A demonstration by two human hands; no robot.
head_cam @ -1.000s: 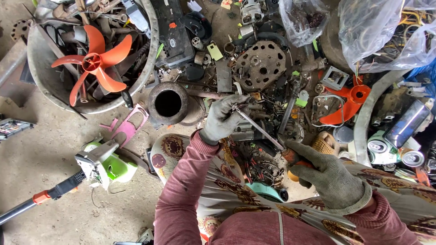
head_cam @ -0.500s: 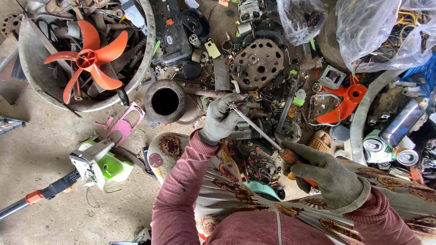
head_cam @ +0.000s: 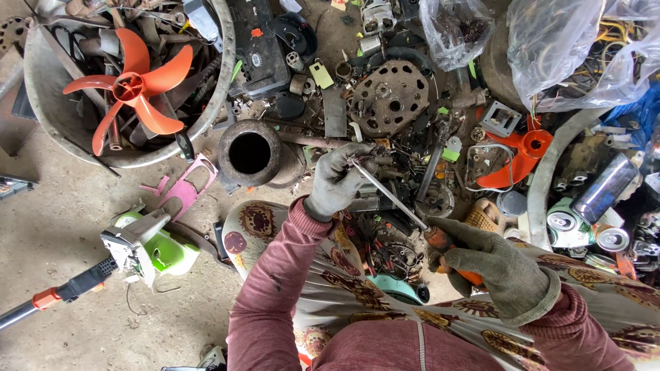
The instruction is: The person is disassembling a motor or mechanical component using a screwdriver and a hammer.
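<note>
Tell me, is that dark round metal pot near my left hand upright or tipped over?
Upright. The dark round pot shows its open mouth straight up to the camera, a black hollow inside; its contents cannot be told.

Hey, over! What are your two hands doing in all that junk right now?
Right hand grips screwdriver by orange handle. Left hand holds small metal part at its tip. Scrap metal crowds all round.

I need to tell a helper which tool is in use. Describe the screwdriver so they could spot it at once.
Start at the big grey tub holding the orange fan, then move right to the two gloved hands. The screwdriver runs slantwise between them, its tip at the left hand and its handle in the right hand. Its orange handle and thin bright shaft mark it out from the dark scrap.
</note>
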